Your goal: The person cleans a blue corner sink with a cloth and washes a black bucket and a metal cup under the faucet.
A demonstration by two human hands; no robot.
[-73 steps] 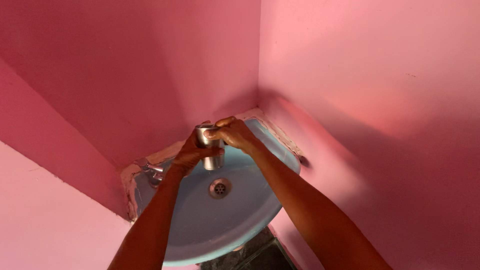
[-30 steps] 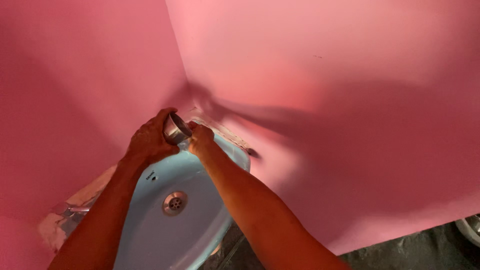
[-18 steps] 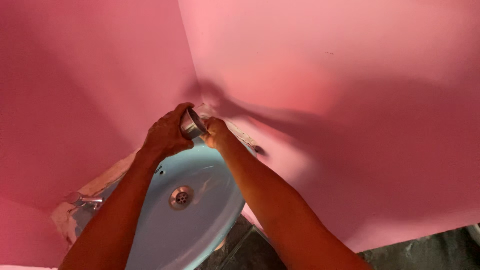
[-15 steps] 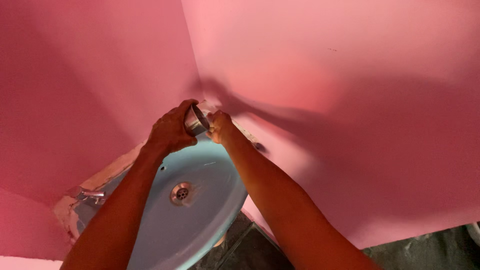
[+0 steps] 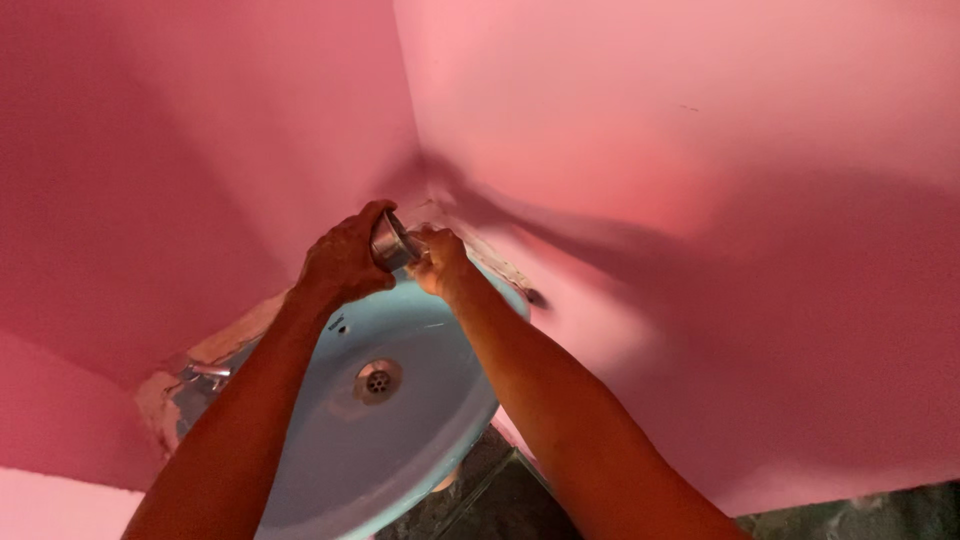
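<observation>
My left hand [image 5: 340,262] grips a small steel cup [image 5: 392,243], tilted on its side above the far rim of a pale blue corner sink [image 5: 330,440]. The fingers of my right hand [image 5: 438,262] press against the cup's open end, and I cannot tell whether they reach inside. Both forearms stretch from the bottom edge up over the basin. A metal drain [image 5: 378,381] sits in the middle of the bowl.
Pink walls meet in a corner just behind the sink. A metal tap [image 5: 205,374] sticks out at the basin's left edge, beside chipped plaster. Dark floor tiles [image 5: 480,495] show below the sink's right side.
The view has swung and the sink now sits lower left. Both hands stay on the cup and have shifted toward the wall corner, turning it.
</observation>
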